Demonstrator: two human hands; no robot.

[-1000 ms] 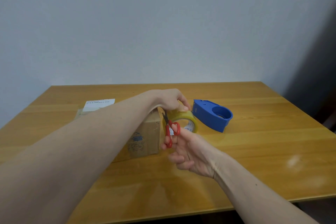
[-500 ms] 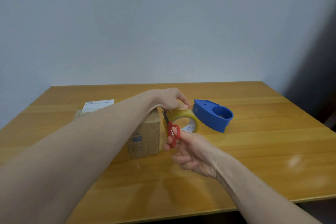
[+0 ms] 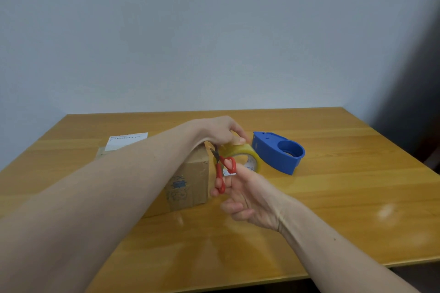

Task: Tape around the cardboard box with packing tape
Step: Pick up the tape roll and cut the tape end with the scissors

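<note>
A brown cardboard box [image 3: 190,183] with blue print on its near side lies on the wooden table [image 3: 333,209], mostly hidden behind my left forearm. My left hand [image 3: 219,132] grips the top of a yellowish roll of packing tape [image 3: 242,153], held upright just right of the box's corner. My right hand [image 3: 247,197] holds small red-handled scissors [image 3: 222,169], blades pointing up into the gap between box and roll. Any tape strip there is too thin to make out.
A blue tape dispenser [image 3: 278,152] lies on the table just right of the roll. A white label on a clear sleeve [image 3: 126,140] lies behind the box at the left. A pale wall rises behind the table's far edge.
My right hand has shifted slightly up and right with the scissors, closer to the roll. My left hand stays on the roll, and the box has not moved.
</note>
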